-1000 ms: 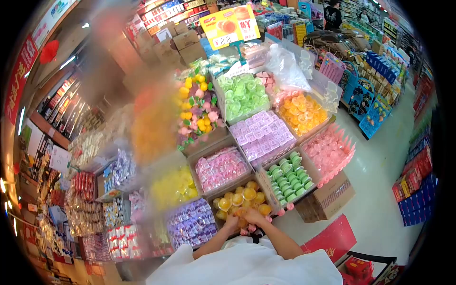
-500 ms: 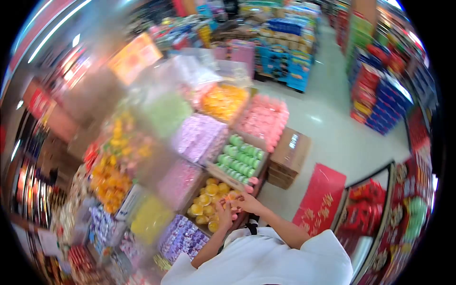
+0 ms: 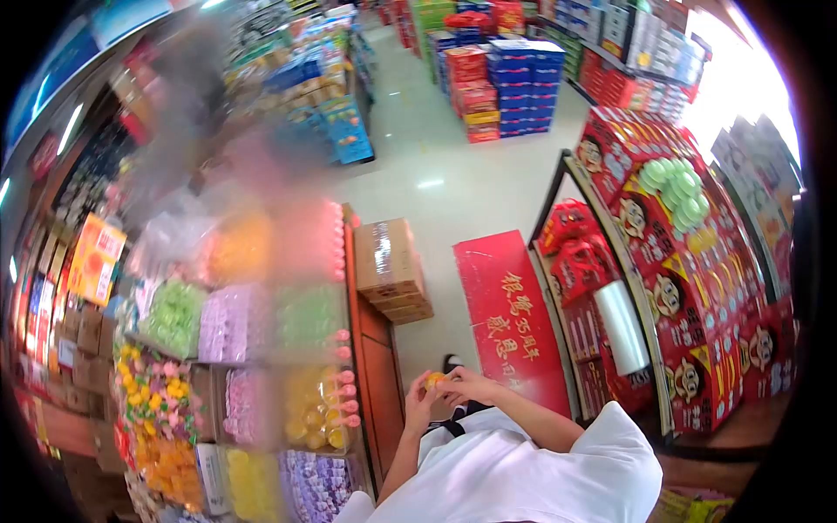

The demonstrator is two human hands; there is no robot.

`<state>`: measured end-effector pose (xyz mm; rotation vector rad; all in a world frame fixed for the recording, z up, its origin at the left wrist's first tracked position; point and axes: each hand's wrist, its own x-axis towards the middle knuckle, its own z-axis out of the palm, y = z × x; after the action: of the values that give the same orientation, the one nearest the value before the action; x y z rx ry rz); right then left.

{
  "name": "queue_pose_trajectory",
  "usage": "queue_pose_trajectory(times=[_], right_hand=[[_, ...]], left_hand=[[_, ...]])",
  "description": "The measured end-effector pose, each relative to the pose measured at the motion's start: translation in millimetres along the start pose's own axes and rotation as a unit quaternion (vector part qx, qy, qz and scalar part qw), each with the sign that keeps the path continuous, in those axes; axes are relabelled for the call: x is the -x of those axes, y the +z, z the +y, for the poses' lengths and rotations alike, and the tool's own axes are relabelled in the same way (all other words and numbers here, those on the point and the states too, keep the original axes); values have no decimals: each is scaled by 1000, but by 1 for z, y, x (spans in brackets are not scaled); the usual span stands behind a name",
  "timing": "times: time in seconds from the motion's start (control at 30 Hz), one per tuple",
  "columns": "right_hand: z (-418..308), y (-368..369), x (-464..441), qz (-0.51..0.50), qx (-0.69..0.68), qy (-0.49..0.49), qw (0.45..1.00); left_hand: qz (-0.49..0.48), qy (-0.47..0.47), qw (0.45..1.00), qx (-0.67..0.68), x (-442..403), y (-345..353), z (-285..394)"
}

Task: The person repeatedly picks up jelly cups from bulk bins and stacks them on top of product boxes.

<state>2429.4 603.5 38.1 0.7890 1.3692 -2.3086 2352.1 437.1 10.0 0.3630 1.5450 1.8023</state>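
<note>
Pale green floor (image 3: 427, 161) stretches from ten o'clock round to one, bordered at nine by the wooden side of the candy counter (image 3: 377, 370). At three o'clock rise red cartons (image 3: 671, 296) printed with cartoon faces; the red mat (image 3: 481, 279) lies at one, and taped cardboard boxes (image 3: 384, 275) stand near eleven. Yellow jelly cups (image 3: 309, 423) fill a bin at eight o'clock from the hands.

At six o'clock, in front of the white shirt (image 3: 532, 466), the person's left hand (image 3: 419, 404) pinches a small orange jelly cup (image 3: 434, 380) between thumb and fingers, while the right hand (image 3: 467, 387) is curled in, its fingertips closed against the same cup. It is held off the counter, over the floor side (a drop would probably land near the shoe (image 3: 452, 362)). Handling it well would mean steadying the cup with the left hand and turning it gently with the right, without squeezing soft walls.

Hard to make out: fingers cover most of the cup, so its lid, label and underside cannot be read. A translucent smear veils the upper left and the counter's middle bins, and the shirt cuts off whatever lies beneath it.
</note>
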Motion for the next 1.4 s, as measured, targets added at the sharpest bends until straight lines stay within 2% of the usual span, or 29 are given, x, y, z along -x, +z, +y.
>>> queue_pose_trajectory(times=[0.1,0.23,0.3,0.37,0.43,0.47,0.5,0.57,0.6,0.63,0.7,0.73,0.77,0.83,0.9,0.93,0.97,1.0,1.03,1.1,1.13,1.17,1.23,1.27,1.3,1.37,1.4], right_hand=[[23,-24,15,46,4,-40,998],[19,-63,57,66,-95,-95,989],[11,-84,83,96,-157,-127,975],[9,-113,103,134,-223,-165,951],[15,-151,114,196,-159,-219,942],[6,-166,133,221,-160,-214,938],[4,-187,145,239,-174,-223,929],[6,-226,170,247,-166,-318,900],[1,-246,189,275,-147,-288,905],[-3,-261,204,283,-158,-293,899],[-13,-291,234,284,-206,-409,842],[-13,-310,243,295,-182,-427,835],[-14,-329,252,304,-158,-443,829],[-37,-346,286,320,-167,-489,794],[-50,-375,301,417,-90,-487,762],[-57,-387,308,418,-95,-486,762],[-64,-396,314,450,-89,-498,736],[-70,-405,321,482,-81,-510,708],[-76,-412,327,484,-84,-509,707],[-88,-418,339,593,-59,-460,658],[-101,-411,350,665,-35,-387,638],[-102,-417,345,665,-36,-385,639],[-96,-434,327,786,220,-367,446],[-92,-439,317,806,272,-309,424],[-93,-439,314,806,273,-308,425],[-94,-438,311,822,341,-225,396],[-95,-439,313,818,345,-213,407]], left_hand=[[-29,-22,999,-9,-4,22,-17],[-115,-9,993,-20,-28,75,1],[-171,-44,981,-83,-52,99,7],[-232,-81,966,-78,-79,137,12],[-298,-10,942,-155,-101,184,13],[-332,54,929,-151,-111,211,14],[-356,50,920,-155,-119,240,14],[-391,128,879,-242,-129,294,17],[-399,189,852,-281,-134,323,18],[-413,186,845,-284,-138,350,19],[-467,131,837,-251,-144,406,20],[-492,187,801,-285,-151,431,22],[-498,184,797,-288,-157,455,26],[-523,366,699,-323,-170,502,31],[-532,368,692,-321,-182,542,23],[-512,418,680,-318,-186,561,20],[-490,467,665,-315,-190,577,18],[-483,479,669,-300,-190,595,17],[-486,477,668,-300,-192,611,15],[-460,471,698,-281,-196,635,11],[-440,494,700,-268,-199,646,8],[-440,492,701,-268,-202,654,5],[-423,493,689,-322,-213,665,-13],[-430,468,691,-344,-219,668,-26],[-436,443,693,-365,-228,671,-43],[-342,537,695,-334,-223,671,-54],[-320,551,697,-328,-220,672,-57]])
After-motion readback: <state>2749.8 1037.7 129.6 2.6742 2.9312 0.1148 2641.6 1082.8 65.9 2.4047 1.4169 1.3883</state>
